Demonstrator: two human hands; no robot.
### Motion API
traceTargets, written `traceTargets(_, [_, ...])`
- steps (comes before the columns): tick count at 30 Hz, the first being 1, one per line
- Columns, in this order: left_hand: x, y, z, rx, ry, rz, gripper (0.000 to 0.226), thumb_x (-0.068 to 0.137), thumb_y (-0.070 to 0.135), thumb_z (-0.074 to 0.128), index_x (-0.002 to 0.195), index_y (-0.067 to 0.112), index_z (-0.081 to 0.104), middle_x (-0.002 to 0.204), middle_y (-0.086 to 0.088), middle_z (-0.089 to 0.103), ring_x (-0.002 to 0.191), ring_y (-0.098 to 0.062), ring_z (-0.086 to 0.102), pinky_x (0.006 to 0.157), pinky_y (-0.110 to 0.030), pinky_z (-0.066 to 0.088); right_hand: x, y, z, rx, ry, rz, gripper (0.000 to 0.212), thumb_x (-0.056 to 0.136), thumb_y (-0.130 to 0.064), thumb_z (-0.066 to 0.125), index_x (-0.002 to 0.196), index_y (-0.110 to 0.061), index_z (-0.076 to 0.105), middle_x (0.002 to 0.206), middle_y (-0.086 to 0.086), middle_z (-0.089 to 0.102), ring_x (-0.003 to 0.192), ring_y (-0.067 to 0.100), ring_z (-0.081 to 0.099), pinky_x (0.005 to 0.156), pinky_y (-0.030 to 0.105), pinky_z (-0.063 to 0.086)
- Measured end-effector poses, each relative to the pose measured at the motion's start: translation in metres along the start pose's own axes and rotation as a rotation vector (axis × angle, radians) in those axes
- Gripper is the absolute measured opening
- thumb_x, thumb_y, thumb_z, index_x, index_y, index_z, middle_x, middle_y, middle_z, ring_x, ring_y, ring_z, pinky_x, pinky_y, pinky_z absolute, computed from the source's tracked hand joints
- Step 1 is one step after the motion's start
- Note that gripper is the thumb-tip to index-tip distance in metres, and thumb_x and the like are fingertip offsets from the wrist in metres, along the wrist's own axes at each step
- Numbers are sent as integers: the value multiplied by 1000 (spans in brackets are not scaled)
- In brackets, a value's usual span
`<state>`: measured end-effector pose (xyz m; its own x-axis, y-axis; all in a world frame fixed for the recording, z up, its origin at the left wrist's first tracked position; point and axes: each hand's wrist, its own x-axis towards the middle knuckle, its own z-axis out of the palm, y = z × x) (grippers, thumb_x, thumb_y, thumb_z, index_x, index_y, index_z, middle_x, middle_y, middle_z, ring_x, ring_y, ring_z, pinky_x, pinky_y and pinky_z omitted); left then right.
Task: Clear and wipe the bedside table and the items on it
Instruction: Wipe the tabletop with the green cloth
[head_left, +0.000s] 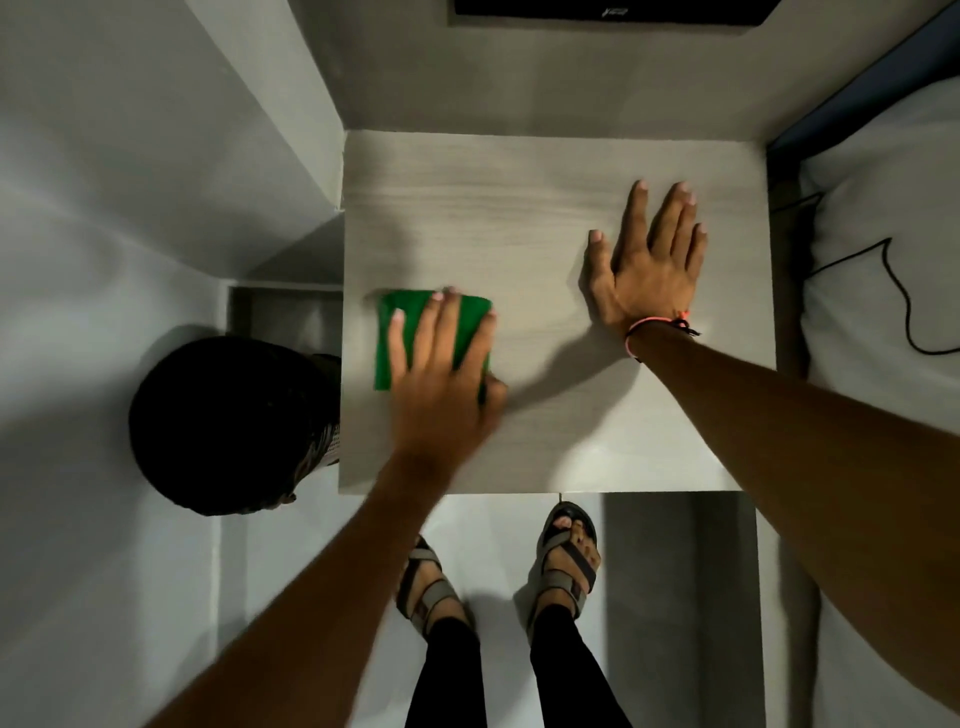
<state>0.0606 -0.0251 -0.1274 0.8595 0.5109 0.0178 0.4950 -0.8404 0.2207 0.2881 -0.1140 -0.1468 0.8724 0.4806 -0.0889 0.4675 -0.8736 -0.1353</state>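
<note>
The left hand (441, 374) lies flat, fingers spread, pressing a green cloth (410, 338) onto the table (519, 218) near its left edge; the right hand (644, 265) rests open, palm down, holding nothing, toward the table's right side.

Both forearms are bare, with no sleeves in sight. The right hand (647, 265) wears a thin pink cord bracelet (655, 326) at the wrist, knotted with short dark and pink loose ends. The left hand (441, 364) wears nothing. The legs are in tight black trousers (447, 675), the feet in grey-brown strapped sandals (569, 558), toes bare.
</note>
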Motion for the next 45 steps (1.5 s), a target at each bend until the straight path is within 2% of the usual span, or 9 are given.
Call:
traceTargets(6, [-5, 88, 11, -75, -41, 102, 66, 89, 32, 49, 151, 14, 40, 157, -16, 38, 148, -31, 32, 120, -57, 21, -1, 7, 2, 15, -3, -36, 71, 99, -58, 21, 158, -24, 5, 165, 19, -2, 153, 32, -2, 124, 49, 1])
traceTargets(9, [-7, 63, 11, -28, -43, 129, 66, 90, 36, 52, 150, 9, 41, 155, -14, 42, 146, -28, 38, 120, -55, 24, -1, 15, 3, 10, -8, -75, 71, 98, -61, 20, 158, -25, 7, 165, 18, 1, 153, 32, 1, 124, 49, 3])
traceTargets(12, [-22, 9, 6, 22, -100, 63, 67, 94, 43, 39, 153, 11, 36, 157, -13, 39, 147, -28, 35, 122, -55, 16, 0, 19, 3, 3, -1, -91, 72, 98, -62, 20, 158, -26, 7, 165, 17, 1, 153, 32, 1, 124, 48, 4])
traceTargets(17, [-77, -52, -4, 119, -17, -20, 67, 93, 35, 42, 153, 7, 33, 158, -16, 36, 149, -31, 30, 123, -56, 15, -2, 17, 4, -10, 22, -80, 72, 97, -62, 17, 158, -25, 6, 165, 17, 1, 153, 31, 1, 124, 48, 4])
traceTargets(22, [-87, -8, 4, 68, -4, -133, 70, 86, 32, 48, 151, 6, 39, 157, -17, 38, 147, -32, 32, 122, -59, 13, -3, 16, 6, -22, 29, -69, 72, 97, -63, 15, 158, -26, 4, 165, 16, 1, 153, 30, 0, 124, 47, 3])
traceTargets(29, [-76, 84, 11, -53, -115, 30, 72, 87, 35, 46, 153, 9, 34, 158, -15, 36, 149, -30, 29, 122, -58, 14, -2, 17, 8, -13, 43, -70, 72, 97, -64, 15, 158, -27, 5, 165, 16, 2, 153, 30, 2, 124, 47, 4])
traceTargets(34, [-77, 47, 12, 4, -102, 134, 71, 86, 34, 53, 150, 7, 41, 153, -16, 44, 144, -30, 38, 122, -56, 17, -3, 19, 6, -2, 22, -94, 73, 97, -65, 16, 158, -26, 6, 165, 16, 2, 153, 31, 2, 124, 48, 4])
traceTargets(42, [-76, 2, -5, 26, -74, 94, 70, 87, 35, 52, 150, 6, 40, 155, -15, 41, 146, -31, 36, 122, -54, 18, -17, 22, -9, 15, -69, -130, 72, 99, -59, 25, 158, -23, 6, 165, 18, -1, 153, 32, 0, 124, 47, 4])
traceTargets(45, [-70, 5, -19, -54, -64, 75, 60, 93, 37, 43, 145, 7, 48, 150, -16, 48, 138, -32, 45, 116, -52, 29, -26, 20, -18, 33, -127, -138, 72, 100, -57, 29, 158, -21, 10, 164, 20, 0, 153, 34, 1, 124, 48, 6])
